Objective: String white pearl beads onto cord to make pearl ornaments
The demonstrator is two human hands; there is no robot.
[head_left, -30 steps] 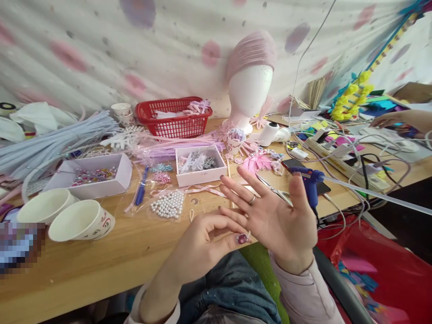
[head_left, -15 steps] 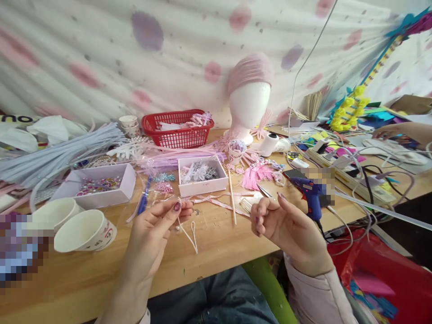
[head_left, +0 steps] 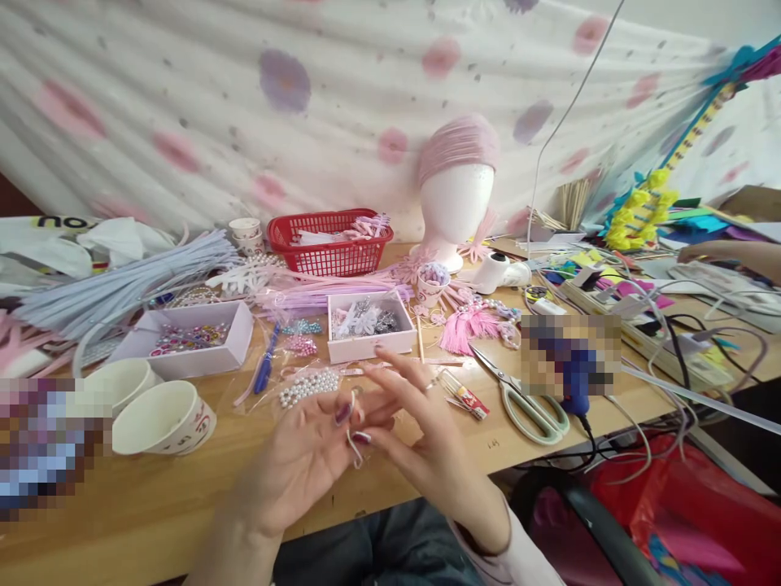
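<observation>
A big white cloth [head_left: 201, 81] with pink and purple spots is hanging behind a wooden table [head_left: 146, 509]. The left hand [head_left: 302, 448] is pinching a thin white string [head_left: 355, 454] between its thumb and a finger, above the near edge of the table. The right hand [head_left: 433, 435] is coming in beside it, with its thumb tip right by the string and some fingers sticking out apart; I cannot tell if it is gripping the string too.

Just past the hands, a bunch of white beads [head_left: 308, 387] is lying near a small white box [head_left: 369, 347] of shiny bits. Scissors [head_left: 505, 379] with pale green handles are resting to the right. Two paper cups [head_left: 162, 422] are standing on the left. Farther back, a red basket [head_left: 342, 260] is sitting near a white foam head [head_left: 456, 199] that is wearing a pink cap [head_left: 460, 146]. Over at the far right, another person's hand [head_left: 732, 254] is reaching over the table.
</observation>
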